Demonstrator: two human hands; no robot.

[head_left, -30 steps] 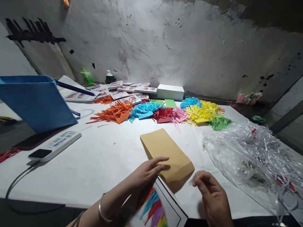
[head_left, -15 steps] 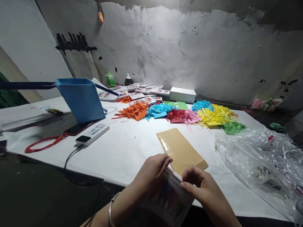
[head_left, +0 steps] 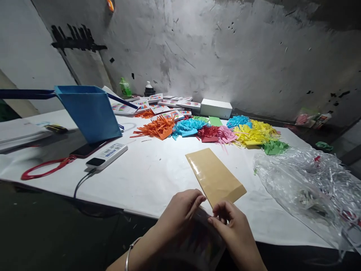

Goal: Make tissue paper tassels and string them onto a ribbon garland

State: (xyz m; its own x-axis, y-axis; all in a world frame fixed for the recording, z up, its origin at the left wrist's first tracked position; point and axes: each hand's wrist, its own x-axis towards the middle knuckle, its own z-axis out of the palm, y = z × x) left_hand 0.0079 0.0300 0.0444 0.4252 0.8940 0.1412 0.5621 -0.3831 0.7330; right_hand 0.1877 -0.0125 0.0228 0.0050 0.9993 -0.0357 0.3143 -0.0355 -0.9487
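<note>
At the table's front edge I hold a flat packet (head_left: 201, 241) with a multicoloured print, tilted and dim below my hands; its surface looks glossy like clear plastic. My left hand (head_left: 182, 209) is closed on its upper left edge. The thumb and fingers of my right hand (head_left: 232, 226) pinch the top edge at the right. The packet's lower part runs out of the frame and partly behind my left forearm. Just beyond my hands a brown paper envelope (head_left: 216, 175) lies flat on the white table (head_left: 152, 169).
Behind lie orange (head_left: 159, 128), blue (head_left: 188, 126), red (head_left: 208, 133) and yellow (head_left: 254, 133) paper fringes, several printed packets (head_left: 162, 109) and a white box (head_left: 216, 109). A blue bin (head_left: 90, 114) and white power bank (head_left: 107, 156) stand left; a clear plastic bag (head_left: 293, 180) lies right.
My right hand has shifted slightly left along the packet's top edge, closer to my left hand. The packet sits a little lower. The whole view has tilted down slightly.
</note>
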